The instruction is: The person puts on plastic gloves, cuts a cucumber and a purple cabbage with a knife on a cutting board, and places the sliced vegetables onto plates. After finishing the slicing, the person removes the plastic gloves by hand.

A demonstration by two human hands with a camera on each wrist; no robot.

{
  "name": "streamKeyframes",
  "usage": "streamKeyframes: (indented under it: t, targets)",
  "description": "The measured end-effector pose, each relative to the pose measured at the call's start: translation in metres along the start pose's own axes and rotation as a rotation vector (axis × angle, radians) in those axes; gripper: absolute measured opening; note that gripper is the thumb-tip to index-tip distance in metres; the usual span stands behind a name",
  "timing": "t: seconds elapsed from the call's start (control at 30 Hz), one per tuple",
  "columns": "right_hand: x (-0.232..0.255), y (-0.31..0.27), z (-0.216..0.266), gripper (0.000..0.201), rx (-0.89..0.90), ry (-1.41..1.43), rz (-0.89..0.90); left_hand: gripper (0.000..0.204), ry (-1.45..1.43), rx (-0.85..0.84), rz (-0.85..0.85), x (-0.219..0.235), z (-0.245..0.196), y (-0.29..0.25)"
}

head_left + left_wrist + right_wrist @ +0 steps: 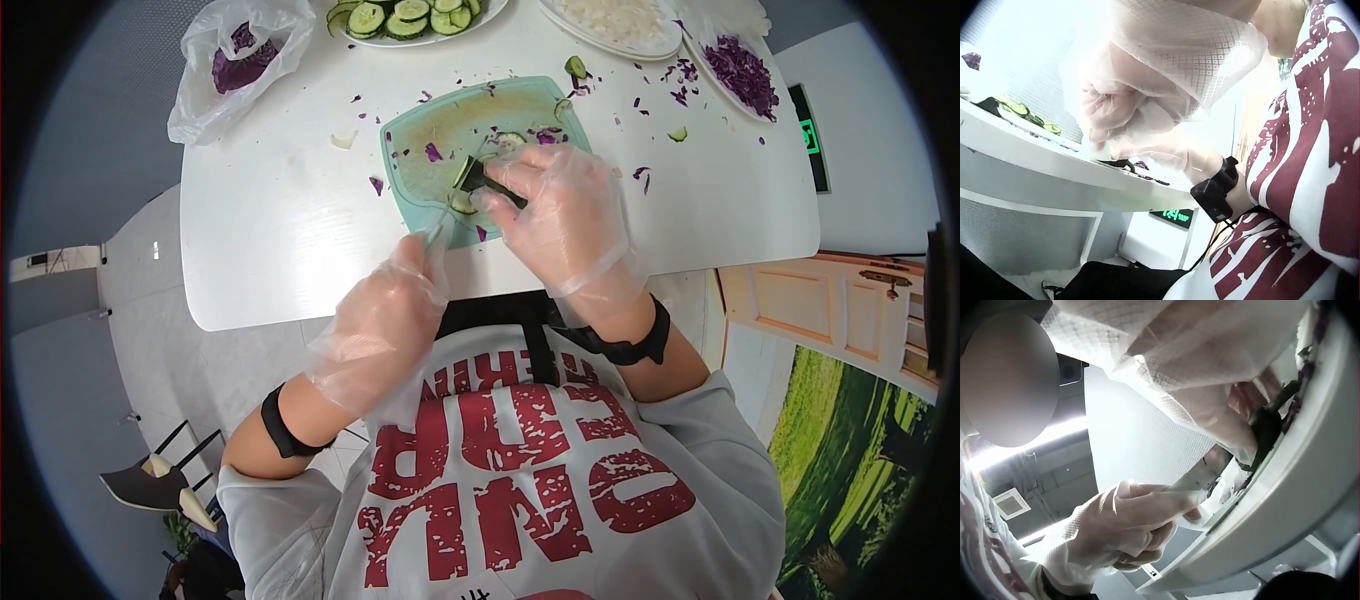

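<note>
In a clear plastic glove, my left hand (pixel 385 305) grips a knife (pixel 1205 472) by its handle, the blade pointing away over the cutting board. My gloved right hand (pixel 570 210) holds a dark green piece of cucumber (pixel 477 178) down on the light green cutting board (pixel 410 185), its pale cut end facing the knife. A cut slice (pixel 462 203) lies by that end, beside the blade. Another cucumber slice (pixel 511 140) and purple cabbage shreds (pixel 433 152) are scattered on the board. From the right wrist view, the blade comes close to the cucumber and the right fingertips.
At the back of the white table (pixel 270 240) stand a plate of cucumber slices (pixel 408 22), a plate of pale chopped pieces (pixel 615 22) and a plate of shredded purple cabbage (pixel 742 75). A plastic bag (pixel 200 95) with purple cabbage sits back left. Scraps lie around the board.
</note>
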State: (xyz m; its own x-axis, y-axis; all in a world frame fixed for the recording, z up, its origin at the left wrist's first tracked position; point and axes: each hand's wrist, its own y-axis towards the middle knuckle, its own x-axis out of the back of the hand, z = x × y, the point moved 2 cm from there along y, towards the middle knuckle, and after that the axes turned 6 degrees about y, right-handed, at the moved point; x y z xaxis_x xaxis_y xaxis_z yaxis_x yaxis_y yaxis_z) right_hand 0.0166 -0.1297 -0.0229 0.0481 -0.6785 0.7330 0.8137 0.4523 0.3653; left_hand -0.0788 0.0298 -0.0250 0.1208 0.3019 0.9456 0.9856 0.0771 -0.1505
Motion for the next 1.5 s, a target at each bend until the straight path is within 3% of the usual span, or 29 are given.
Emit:
streamKeyframes:
  t: [0.3,0.47,0.7,0.77,0.8,0.87,0.9,0.97,1.1,1.2,1.27,1.3,1.37,1.5]
  targets:
    - [0.003,0.002,0.002,0.017,-0.004,0.011,-0.005,0.016,-0.054,0.072,0.077,0.009,-0.004,0.001]
    - [0.002,0.003,0.002,0.017,0.025,-0.024,-0.028,0.013,-0.082,-0.124,0.112,-0.003,0.010,0.009]
    - [0.003,0.001,0.003,0.019,-0.020,0.003,0.024,0.021,-0.162,0.001,0.220,0.009,0.006,0.004]
    - [0.002,0.001,0.002,0.019,0.005,-0.013,-0.011,0.026,-0.254,-0.234,0.126,0.004,0.012,0.006]
    - [0.002,0.001,0.002,0.019,0.007,-0.012,-0.011,0.026,-0.254,-0.233,0.124,0.000,0.014,0.008]
    - [0.002,0.001,0.002,0.019,0.015,-0.015,-0.023,0.027,-0.010,-0.370,0.050,-0.003,0.014,0.011]
    - [0.003,0.001,0.002,0.019,0.016,-0.016,-0.024,0.027,-0.010,-0.371,0.048,-0.001,0.013,0.010]
    - [0.003,0.001,0.002,0.018,-0.010,0.002,-0.004,0.027,0.259,-0.468,0.080,0.002,0.010,0.006]
    - [0.002,-0.001,0.002,0.018,0.010,0.011,-0.021,0.027,0.201,-0.330,0.171,-0.003,0.013,0.003]
    - [0.002,0.000,0.002,0.018,-0.005,0.011,-0.020,0.029,0.093,-0.455,0.015,-0.008,0.018,0.007]
    - [0.002,0.000,0.002,0.018,0.009,-0.022,-0.024,0.028,-0.148,-0.320,0.043,-0.009,0.020,0.009]
    - [0.002,0.000,0.002,0.018,0.011,-0.023,-0.025,0.028,-0.148,-0.320,0.041,-0.008,0.019,0.008]
    - [0.001,-0.001,0.002,0.018,0.007,-0.034,-0.039,0.026,0.148,-0.379,0.127,-0.006,0.017,0.003]
    - [0.001,-0.001,0.004,0.018,-0.020,-0.027,-0.033,0.018,0.222,-0.523,0.086,-0.006,0.021,0.005]
